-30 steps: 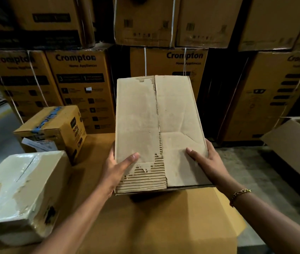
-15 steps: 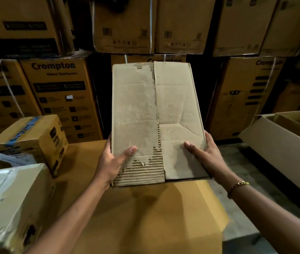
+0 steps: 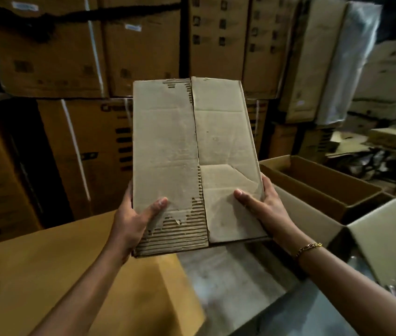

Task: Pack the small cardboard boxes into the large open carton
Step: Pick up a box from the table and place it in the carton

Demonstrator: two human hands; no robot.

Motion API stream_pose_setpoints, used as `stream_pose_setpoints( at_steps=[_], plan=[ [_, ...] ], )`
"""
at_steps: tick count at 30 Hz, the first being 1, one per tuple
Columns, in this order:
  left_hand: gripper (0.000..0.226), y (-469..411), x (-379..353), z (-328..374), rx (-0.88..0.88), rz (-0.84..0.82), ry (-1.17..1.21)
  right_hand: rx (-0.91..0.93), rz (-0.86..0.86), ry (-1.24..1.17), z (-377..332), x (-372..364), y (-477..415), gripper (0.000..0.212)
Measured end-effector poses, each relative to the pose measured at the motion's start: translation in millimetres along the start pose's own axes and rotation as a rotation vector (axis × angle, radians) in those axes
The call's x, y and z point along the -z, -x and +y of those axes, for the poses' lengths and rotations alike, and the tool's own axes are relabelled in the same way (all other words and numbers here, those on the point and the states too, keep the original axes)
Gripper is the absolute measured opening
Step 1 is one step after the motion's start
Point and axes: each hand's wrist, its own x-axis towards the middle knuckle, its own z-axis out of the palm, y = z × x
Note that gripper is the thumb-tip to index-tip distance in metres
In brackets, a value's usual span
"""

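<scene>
A small cardboard box (image 3: 192, 154) is being held in the air by both hands, with its closed top flaps being turned towards the camera. It is dull brown and creased, and the facing paper is torn away along the centre seam and at the near left corner, so the ribbed core is being exposed. The near left edge is being gripped by the left hand (image 3: 129, 221) and the near right edge by the right hand (image 3: 264, 209), which has a gold bracelet (image 3: 309, 247) at the wrist; both thumbs are being pressed on top. Compared with half a second ago, the box is being carried rightward, off the flat tan carton (image 3: 46, 275) and partly over the floor (image 3: 228, 287), nearer the large open carton (image 3: 325, 187). The print on the stacked cartons (image 3: 46, 64) behind is being blurred beyond reading
</scene>
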Motion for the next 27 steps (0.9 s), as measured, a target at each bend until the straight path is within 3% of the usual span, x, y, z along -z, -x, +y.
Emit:
stream_pose_setpoints(
  at_steps=[3, 11, 17, 27],
  plan=[
    [0.054, -10.6, -71.5, 17.7, -0.021, -0.036, 0.021, 0.022, 0.058, 0.038, -5.8, 71.4, -12.0, 0.078],
    [0.084, -55.5, -234.3, 39.9, -0.114, -0.103, 0.035, 0.078, 0.214, 0.115, -12.0, 225.4, -49.8, 0.089],
    [0.077, -98.6, -339.4, 38.7, -0.176, -0.171, 0.078, 0.127, 0.313, 0.174, -4.7, 311.5, -93.7, 0.087],
    [0.066, -184.3, -497.4, 44.7, -0.206, -0.196, 0.175, 0.177, 0.330, 0.247, -0.8, 441.0, -208.9, 0.081]
  ],
)
